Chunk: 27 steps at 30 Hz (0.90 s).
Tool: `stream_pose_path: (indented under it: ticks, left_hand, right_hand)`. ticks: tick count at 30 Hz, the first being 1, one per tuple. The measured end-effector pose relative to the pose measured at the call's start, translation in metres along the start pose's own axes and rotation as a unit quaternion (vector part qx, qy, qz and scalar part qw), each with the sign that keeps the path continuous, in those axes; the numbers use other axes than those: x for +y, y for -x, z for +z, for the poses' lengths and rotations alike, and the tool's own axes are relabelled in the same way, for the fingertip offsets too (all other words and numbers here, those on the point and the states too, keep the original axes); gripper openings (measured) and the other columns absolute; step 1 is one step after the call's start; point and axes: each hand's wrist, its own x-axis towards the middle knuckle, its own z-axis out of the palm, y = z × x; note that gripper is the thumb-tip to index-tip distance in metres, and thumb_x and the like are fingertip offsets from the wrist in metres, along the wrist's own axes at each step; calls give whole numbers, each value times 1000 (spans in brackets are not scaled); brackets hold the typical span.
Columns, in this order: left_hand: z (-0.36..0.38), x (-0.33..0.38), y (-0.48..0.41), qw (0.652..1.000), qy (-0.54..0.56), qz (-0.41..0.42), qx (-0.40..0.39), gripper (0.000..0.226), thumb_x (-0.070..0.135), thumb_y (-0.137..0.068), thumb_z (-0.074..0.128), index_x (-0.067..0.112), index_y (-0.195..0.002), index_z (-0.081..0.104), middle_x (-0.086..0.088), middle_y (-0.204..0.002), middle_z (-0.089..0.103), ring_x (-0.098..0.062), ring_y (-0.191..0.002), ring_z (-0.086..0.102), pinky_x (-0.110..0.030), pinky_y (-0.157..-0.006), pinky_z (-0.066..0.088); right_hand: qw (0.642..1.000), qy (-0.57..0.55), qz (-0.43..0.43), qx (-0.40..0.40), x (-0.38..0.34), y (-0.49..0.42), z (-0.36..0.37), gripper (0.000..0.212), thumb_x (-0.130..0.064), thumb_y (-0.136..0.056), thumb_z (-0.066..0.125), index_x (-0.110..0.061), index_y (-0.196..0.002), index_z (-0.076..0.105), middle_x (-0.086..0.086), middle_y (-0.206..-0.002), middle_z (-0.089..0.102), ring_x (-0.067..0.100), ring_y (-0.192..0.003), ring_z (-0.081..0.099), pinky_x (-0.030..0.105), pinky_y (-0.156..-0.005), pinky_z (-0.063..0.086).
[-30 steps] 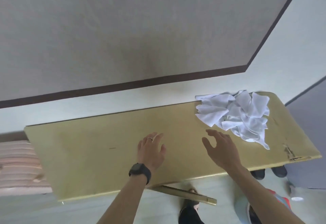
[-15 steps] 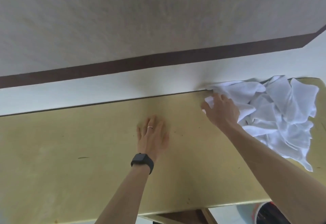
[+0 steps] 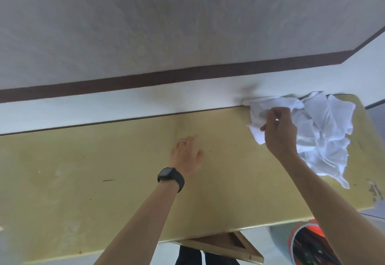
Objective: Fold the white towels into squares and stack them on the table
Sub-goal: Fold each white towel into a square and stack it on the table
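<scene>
Several white towels [image 3: 325, 131] in a crumpled heap at the right end of the table [image 3: 83, 181], right hand [image 3: 280, 133] pinching the left edge of the heap, left hand [image 3: 186, 154] flat on the table, fingers straight.

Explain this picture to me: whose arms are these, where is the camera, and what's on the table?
No machine: these are a person's bare arms, filmed by one wide-angle camera worn on the head, looking forward and down. A yellow table stands against a wall. On its right end lies a crumpled pile of white towels. The right hand has its grip on one towel at the pile's left edge, fingers curled round the cloth. The left hand, a black watch on its wrist, is spread open over the table's middle, holding nothing.
</scene>
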Motion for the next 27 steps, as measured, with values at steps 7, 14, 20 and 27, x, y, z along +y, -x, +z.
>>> stream_pose_path:
  ticks: [7, 14, 20, 27]
  left_hand:
    - [-77, 77, 74, 973, 144, 160, 85, 64, 44, -90, 62, 36, -148, 35, 12, -148, 41, -11, -133, 37, -33, -109, 34]
    - [-96, 79, 139, 976, 143, 125, 107, 35, 48, -86, 65, 37, -119, 59, 19, -118, 61, -6, -109, 53, -29, -94, 40]
    - [-100, 39, 161, 975, 135, 109, 141, 17, 36, -97, 56, 27, -106, 67, 12, -101, 70, -11, -91, 63, -34, -84, 52]
    - [-121, -19, 179, 985, 0, 129, 114, 27, 39, -100, 52, 22, -110, 71, 5, -101, 71, -17, -91, 63, -33, -79, 48]
  right_hand:
    - [992, -103, -28, -63, -77, 81, -67, 12, -19, -100, 53, -24, -105, 63, -5, -82, 72, 4, -72, 69, 14, -69, 46]
    - [971, -154, -20, -179, -127, 148, -82, 10, -19, -94, 66, -24, -100, 71, -5, -85, 75, 14, -80, 73, 41, -87, 56]
    - [968, -155, -24, -195, -131, 177, -69, 8, -23, -94, 66, -26, -99, 71, -5, -85, 75, 12, -79, 73, 38, -87, 56]
    - [982, -76, -50, -164, -108, 179, -62, 7, -25, -94, 64, -30, -94, 69, -14, -78, 72, 4, -79, 69, 17, -76, 49]
